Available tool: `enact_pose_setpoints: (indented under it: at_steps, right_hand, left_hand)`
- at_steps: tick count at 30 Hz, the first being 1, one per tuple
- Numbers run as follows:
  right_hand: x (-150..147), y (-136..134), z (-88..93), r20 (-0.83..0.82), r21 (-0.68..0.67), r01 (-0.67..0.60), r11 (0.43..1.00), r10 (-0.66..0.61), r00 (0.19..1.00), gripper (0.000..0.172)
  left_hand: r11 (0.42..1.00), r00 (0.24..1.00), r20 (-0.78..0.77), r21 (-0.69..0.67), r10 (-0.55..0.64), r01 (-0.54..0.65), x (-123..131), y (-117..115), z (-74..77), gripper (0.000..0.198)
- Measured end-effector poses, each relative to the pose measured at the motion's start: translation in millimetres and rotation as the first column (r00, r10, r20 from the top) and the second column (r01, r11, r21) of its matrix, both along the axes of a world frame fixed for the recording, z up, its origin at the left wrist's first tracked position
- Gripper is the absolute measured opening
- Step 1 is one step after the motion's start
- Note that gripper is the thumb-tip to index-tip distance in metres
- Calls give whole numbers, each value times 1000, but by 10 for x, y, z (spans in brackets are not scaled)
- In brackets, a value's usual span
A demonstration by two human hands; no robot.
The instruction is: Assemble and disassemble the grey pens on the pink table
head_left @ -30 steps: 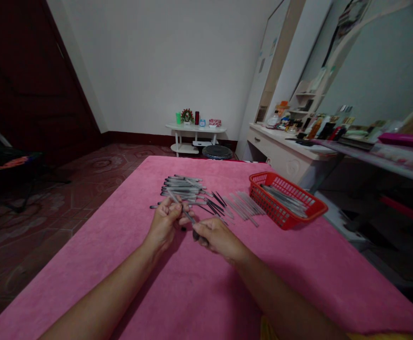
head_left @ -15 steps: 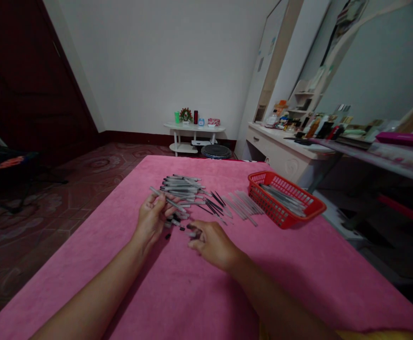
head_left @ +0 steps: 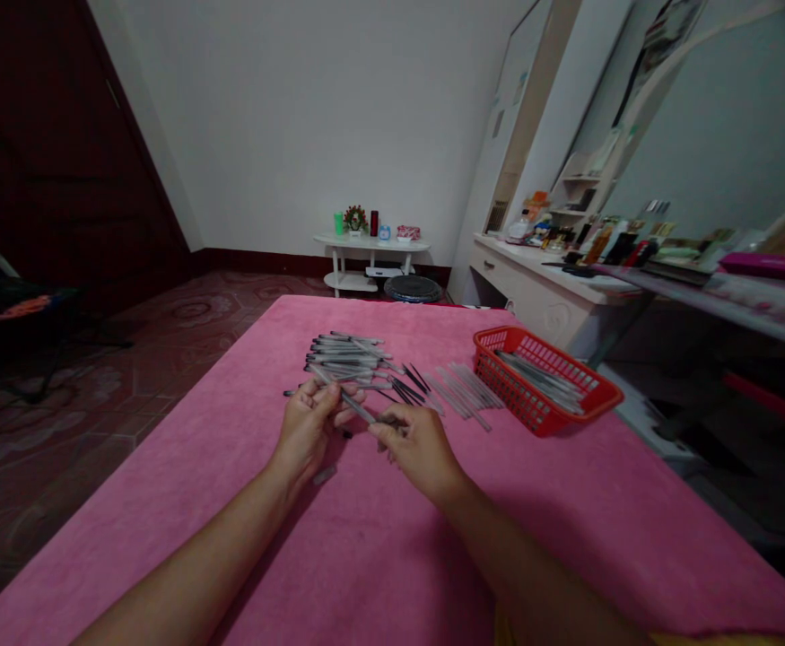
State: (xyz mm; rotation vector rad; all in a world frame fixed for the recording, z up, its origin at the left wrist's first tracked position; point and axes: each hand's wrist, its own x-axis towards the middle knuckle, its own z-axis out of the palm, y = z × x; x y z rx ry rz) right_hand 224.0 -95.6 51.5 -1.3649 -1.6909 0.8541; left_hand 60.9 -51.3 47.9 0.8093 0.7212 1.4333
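My left hand (head_left: pixel 311 426) holds a slim grey pen barrel (head_left: pixel 355 405) between thumb and fingers, slanted down to the right. At the barrel's lower right end, the fingers of my right hand (head_left: pixel 415 444) are closed in a pinch. A small piece may be in that pinch, but the fingers hide most of it. Just beyond my hands lies a pile of grey pens with dark ends (head_left: pixel 344 352). Thin black refills (head_left: pixel 406 392) are spread to its right, then a row of clear tubes (head_left: pixel 463 390). A short translucent piece (head_left: pixel 325 475) rests near my left wrist.
A red plastic basket (head_left: pixel 546 381) with more grey sticks in it stands at the right of the pink-covered table (head_left: pixel 365 556). Beyond the table are a small white stand (head_left: pixel 371 242) and, at the right, a dresser (head_left: pixel 533 283) crowded with bottles.
My right hand has moved up and to the right, meeting the barrel's end. My left hand has shifted slightly right and down with the barrel. The short translucent piece now shows near my left wrist.
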Motion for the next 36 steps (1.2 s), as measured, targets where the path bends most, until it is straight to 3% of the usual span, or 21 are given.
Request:
enact_pose_setpoints:
  at_steps: [3,8,10,13,19,24,28,31,34,36]
  right_hand:
    - [9,21,-18,-46,15,32,999,-32,998,16]
    - [40,67,72,-234,25,73,997,-65,970,15]
    - [58,75,137,-331,8,71,997,-64,942,18]
    - [81,76,208,-416,15,65,998,-53,908,23]
    - [134,85,206,-370,-18,86,996,-86,925,22]
    - [230,119,193,-300,-44,-11,999,-3,954,20]
    - [300,135,242,-245,-95,-84,992,58,968,20]
    - [417,164,339,-167,-35,-27,999,21,986,18]
    - [647,224,448,-110,84,116,990,-107,988,19]
    - [826,273,488,-92,138,233,963,-222,971,20]
  left_hand:
    - [998,997,-33,2,70,-70,-74,41,4,37]
    - [993,955,-294,89,-46,75,-94,-12,44,31]
    - [978,894,-445,159,-51,135,-56,-54,72,28]
    - [941,783,-621,284,34,184,-9,-90,93,23]
    - [835,602,-763,476,236,276,-63,-66,64,19]
    - [754,457,-831,513,317,411,-157,-31,64,18]
    - [733,337,-873,482,353,480,-186,-9,40,24]
    - [764,355,-860,495,366,412,-205,17,8,24]
    - [822,465,-792,531,395,207,-246,63,-28,21]
    - [842,483,-764,531,428,93,-281,100,-58,21]
